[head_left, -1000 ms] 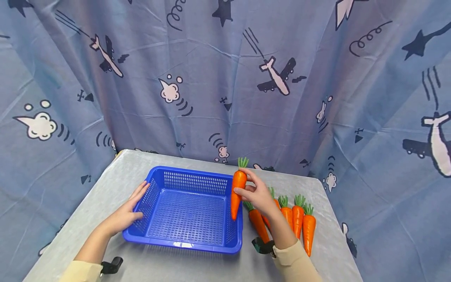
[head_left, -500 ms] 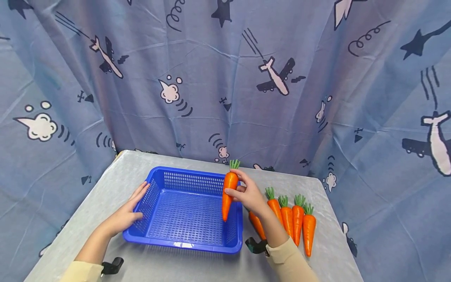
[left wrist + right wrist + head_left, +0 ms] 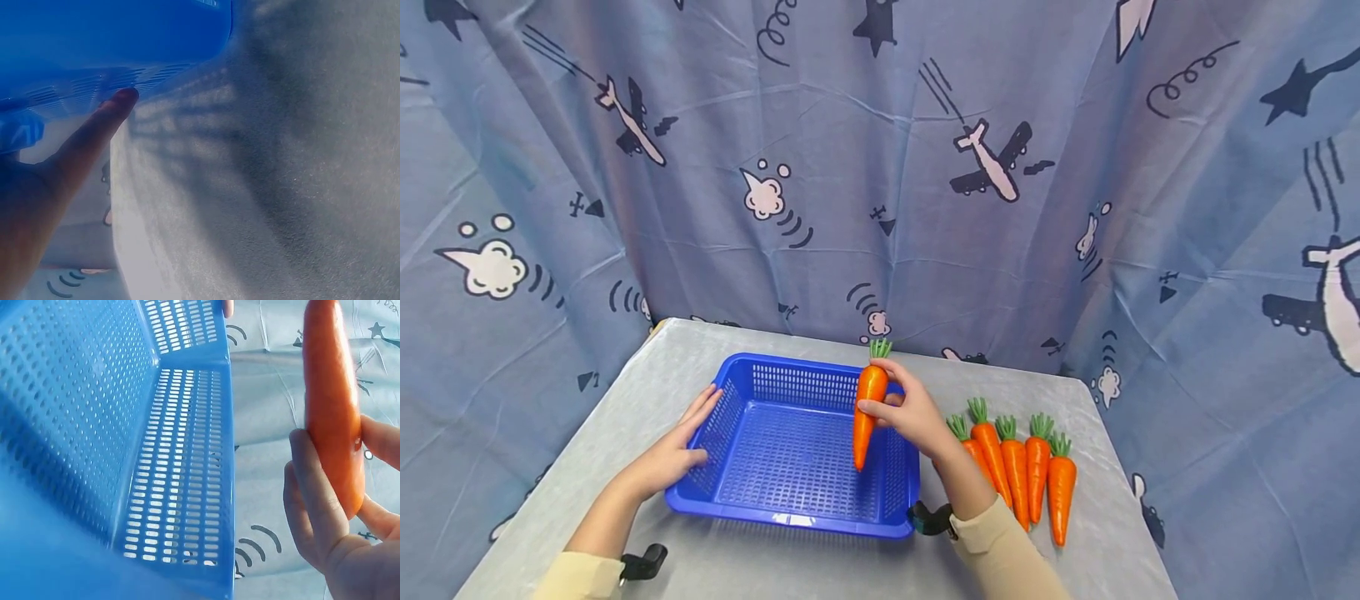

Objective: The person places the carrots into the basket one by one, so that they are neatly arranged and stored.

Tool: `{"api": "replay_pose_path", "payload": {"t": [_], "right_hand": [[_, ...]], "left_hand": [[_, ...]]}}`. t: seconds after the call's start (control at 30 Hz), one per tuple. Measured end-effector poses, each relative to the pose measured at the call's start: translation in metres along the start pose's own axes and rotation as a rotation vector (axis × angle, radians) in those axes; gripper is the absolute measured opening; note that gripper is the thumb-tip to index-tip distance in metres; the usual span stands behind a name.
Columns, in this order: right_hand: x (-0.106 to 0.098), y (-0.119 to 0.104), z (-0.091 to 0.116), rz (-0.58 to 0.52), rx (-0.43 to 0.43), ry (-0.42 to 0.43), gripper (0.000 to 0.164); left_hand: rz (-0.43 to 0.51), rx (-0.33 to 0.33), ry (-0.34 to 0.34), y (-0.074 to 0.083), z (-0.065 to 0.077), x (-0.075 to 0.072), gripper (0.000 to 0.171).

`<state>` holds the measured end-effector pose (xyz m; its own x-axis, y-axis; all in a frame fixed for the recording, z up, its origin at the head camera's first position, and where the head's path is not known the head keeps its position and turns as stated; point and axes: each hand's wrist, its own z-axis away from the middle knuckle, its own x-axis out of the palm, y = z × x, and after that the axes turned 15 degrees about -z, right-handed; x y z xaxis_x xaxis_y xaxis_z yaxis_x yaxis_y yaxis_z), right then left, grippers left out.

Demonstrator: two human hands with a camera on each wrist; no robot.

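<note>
My right hand (image 3: 910,414) pinches an orange carrot (image 3: 870,392) with a green leafy top, between thumb and fingers. The carrot points tip-down over the right part of a blue perforated basket (image 3: 790,527). In the right wrist view the carrot (image 3: 334,394) shows large beside the basket wall (image 3: 175,469). My left hand (image 3: 662,462) holds the basket's left rim, thumb over the inner side and fingers along the outer side. The left wrist view has one digit (image 3: 94,137) of it against the slotted wall (image 3: 81,87); the other fingers are mostly hidden.
Several more carrots (image 3: 1013,467) lie side by side to the right of the basket, the leftmost partly behind my right forearm. A pale cloth covers the table (image 3: 700,333). A blue curtain (image 3: 820,208) with plane prints hangs behind it.
My right hand has carried the carrot leftward, from above the basket's right rim to over its interior. More of the lying carrots show now. My left hand stays at the rim.
</note>
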<state>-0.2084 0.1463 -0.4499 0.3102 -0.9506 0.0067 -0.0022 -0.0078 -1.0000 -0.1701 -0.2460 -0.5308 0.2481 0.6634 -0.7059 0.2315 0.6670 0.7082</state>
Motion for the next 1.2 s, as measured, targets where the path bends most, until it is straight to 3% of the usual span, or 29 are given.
{"api": "replay_pose_path", "payload": {"t": [0.27, 0.63, 1.2], "right_hand": [[0.014, -0.001, -0.009, -0.003, 0.01, -0.027, 0.07], [0.035, 0.0, -0.022, -0.03, 0.023, -0.087, 0.061], [0.075, 0.017, -0.053, -0.046, 0.055, -0.12, 0.061]], "left_hand": [[0.003, 0.011, -0.001, 0.002, 0.0, 0.0, 0.097], [0.024, 0.036, 0.015, 0.003, 0.0, -0.003, 0.1], [0.012, 0.011, 0.011, 0.0, 0.001, 0.0, 0.098]]}}
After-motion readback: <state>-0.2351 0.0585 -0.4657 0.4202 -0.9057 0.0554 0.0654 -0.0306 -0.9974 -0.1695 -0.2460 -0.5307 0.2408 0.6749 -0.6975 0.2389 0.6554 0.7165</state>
